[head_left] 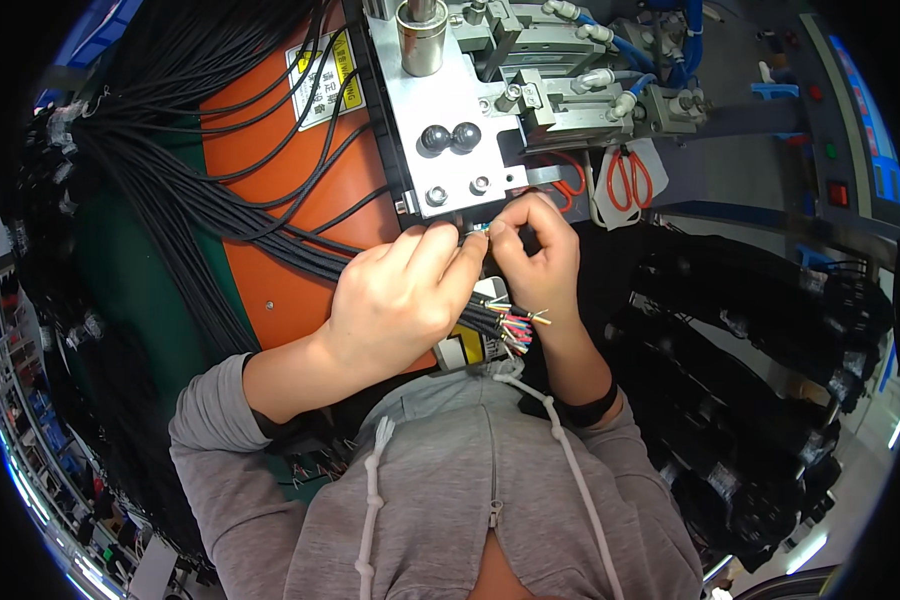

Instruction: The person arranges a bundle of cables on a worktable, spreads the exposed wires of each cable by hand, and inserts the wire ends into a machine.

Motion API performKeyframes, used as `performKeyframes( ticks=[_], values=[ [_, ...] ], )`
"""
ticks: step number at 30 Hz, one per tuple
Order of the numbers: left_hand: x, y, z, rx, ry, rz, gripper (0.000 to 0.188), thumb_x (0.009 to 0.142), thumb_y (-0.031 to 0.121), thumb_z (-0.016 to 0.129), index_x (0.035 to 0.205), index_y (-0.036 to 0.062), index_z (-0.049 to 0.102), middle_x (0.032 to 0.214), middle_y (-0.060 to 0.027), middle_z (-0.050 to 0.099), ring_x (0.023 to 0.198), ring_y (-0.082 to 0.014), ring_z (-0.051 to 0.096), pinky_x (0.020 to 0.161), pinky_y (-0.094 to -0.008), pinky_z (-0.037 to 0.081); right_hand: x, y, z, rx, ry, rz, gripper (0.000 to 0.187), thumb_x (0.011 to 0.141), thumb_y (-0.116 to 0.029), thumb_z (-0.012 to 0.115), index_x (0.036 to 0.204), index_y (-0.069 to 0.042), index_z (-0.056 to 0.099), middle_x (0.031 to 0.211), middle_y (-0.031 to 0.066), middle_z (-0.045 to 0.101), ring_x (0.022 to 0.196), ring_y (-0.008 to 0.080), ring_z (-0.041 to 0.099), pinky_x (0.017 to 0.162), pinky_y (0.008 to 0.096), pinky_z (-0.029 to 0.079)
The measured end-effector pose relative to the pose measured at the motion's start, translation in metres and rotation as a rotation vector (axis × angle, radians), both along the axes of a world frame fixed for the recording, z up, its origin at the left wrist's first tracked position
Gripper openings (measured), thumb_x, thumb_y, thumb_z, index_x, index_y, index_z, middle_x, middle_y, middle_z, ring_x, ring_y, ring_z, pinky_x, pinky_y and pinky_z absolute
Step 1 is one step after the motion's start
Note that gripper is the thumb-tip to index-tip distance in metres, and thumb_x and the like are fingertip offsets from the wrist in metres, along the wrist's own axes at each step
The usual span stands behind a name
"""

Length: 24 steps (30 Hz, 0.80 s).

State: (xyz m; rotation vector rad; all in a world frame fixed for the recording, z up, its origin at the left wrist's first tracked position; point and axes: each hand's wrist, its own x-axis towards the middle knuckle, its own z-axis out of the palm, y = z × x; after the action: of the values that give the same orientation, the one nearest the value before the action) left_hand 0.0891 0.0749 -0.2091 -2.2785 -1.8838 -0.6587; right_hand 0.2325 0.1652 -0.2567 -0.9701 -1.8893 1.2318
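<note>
My left hand and my right hand come together at the front edge of a metal machine block. Both are closed, the fingertips pinched together. Between them shows a small tuft of thin coloured wires, with fingers covering most of it. Beneath my hands lies a bundle of black cables, its stripped ends fanning out in red, blue, yellow and white wires. My left palm hides part of that bundle. A black band circles my right wrist.
Long black cables sweep across an orange panel on the left. Red-handled scissors lie right of the block. Pneumatic cylinders with blue hoses stand behind. Wrapped black cable bundles hang on the right. A red button sits far right.
</note>
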Motion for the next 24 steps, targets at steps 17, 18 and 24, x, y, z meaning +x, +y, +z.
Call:
performKeyframes(
  ticks=[17, 18, 24],
  values=[
    [-0.008, -0.016, 0.007, -0.094, -0.072, 0.065, 0.023, 0.073, 0.009, 0.066, 0.096, 0.0042, 0.068, 0.079, -0.0016, 0.055, 0.065, -0.0124, 0.058, 0.053, -0.0262, 0.044, 0.027, 0.019, 0.013, 0.126, 0.298, 0.44, 0.014, 0.076, -0.001, 0.073, 0.087, -0.001, 0.064, 0.082, 0.0067, 0.063, 0.078, 0.0172, 0.058, 0.069, 0.0272, 0.045],
    [-0.009, -0.015, 0.007, -0.095, -0.072, 0.066, 0.023, 0.073, 0.009, 0.066, 0.096, 0.0042, 0.068, 0.079, -0.0016, 0.055, 0.065, -0.0124, 0.058, 0.053, -0.0262, 0.044, 0.029, 0.019, 0.015, 0.126, 0.368, 0.489, 0.017, 0.075, -0.001, 0.074, 0.088, 0.0, 0.065, 0.083, 0.0077, 0.064, 0.079, 0.0184, 0.059, 0.069, 0.0284, 0.045],
    [-0.009, -0.006, 0.026, 0.227, -0.254, -0.159, 0.027, 0.074, 0.008, 0.071, 0.1, -0.0008, 0.068, 0.082, -0.0065, 0.06, 0.061, -0.0165, 0.056, 0.052, -0.0259, 0.045, 0.027, 0.006, 0.022, -0.132, 0.547, 0.262, 0.022, 0.071, 0.0, 0.077, 0.09, 0.001, 0.066, 0.085, 0.0123, 0.066, 0.079, 0.0224, 0.06, 0.071, 0.0321, 0.046]
  ],
)
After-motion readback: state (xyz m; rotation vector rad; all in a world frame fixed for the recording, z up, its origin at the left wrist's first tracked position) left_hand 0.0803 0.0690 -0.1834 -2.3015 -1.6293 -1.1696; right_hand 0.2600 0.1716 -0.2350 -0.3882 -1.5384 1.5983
